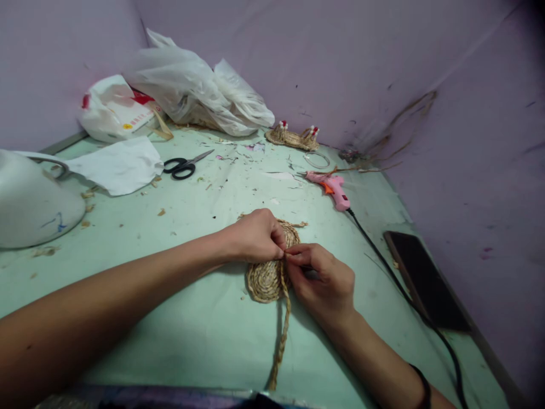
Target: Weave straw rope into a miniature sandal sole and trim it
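Note:
An oval mat of coiled braided straw lies on the pale green table at the centre. A loose braided cord runs from it toward the table's front edge. My left hand rests over the upper part of the mat, its fingers pinched at the mat's right edge. Fingertips of my right hand meet it there, also pinched. What lies between the fingertips is too small to make out, and the left hand covers the mat's middle.
Black scissors and a white sheet lie back left, near a white rounded object. Plastic bags stand behind. A pink glue gun, its black cable, a beaded straw piece and a phone are rightward.

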{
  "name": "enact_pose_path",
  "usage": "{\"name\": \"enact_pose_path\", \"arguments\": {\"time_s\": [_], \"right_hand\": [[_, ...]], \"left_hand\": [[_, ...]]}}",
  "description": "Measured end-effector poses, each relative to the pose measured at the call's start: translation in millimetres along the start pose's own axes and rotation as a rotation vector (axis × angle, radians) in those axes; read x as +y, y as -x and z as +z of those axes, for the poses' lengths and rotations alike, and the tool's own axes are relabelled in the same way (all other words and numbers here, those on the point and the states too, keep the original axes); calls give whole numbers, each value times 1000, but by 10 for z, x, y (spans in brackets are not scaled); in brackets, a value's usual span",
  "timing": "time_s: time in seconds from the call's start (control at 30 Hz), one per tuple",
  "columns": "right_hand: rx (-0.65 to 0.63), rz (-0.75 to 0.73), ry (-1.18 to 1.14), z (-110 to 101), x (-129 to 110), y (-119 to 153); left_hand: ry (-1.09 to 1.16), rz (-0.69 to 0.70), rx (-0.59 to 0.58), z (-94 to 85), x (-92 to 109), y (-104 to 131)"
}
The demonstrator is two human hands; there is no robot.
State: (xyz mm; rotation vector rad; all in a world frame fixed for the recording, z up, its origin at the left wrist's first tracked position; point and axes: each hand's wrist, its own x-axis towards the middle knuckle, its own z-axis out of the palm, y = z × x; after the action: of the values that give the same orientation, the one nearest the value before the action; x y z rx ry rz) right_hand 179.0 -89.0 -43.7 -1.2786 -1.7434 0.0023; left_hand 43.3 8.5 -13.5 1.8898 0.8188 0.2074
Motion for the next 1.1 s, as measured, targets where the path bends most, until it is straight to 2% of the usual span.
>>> {"name": "enact_pose_path", "arguments": {"time_s": [0.17,0.33,0.6,0.7,0.87,1.1], "right_hand": [[5,21,-25,-2,-12,-8],[-26,114,-91,-14,-32,9],[-19,179,-154,-41,-36,37],[-14,196,-162,-56,-51,19],[1,266,-204,-82,-79,6],[-14,393,-250,-121,-67,10]], "left_hand": [[-67,69,41,17,-4,37],[-52,167,84,43,-25,101],[-212,308,236,59,14,171],[-288,315,266,71,21,194],[-354,315,246,84,2,215],[-412,258,248,74,0,226]]}}
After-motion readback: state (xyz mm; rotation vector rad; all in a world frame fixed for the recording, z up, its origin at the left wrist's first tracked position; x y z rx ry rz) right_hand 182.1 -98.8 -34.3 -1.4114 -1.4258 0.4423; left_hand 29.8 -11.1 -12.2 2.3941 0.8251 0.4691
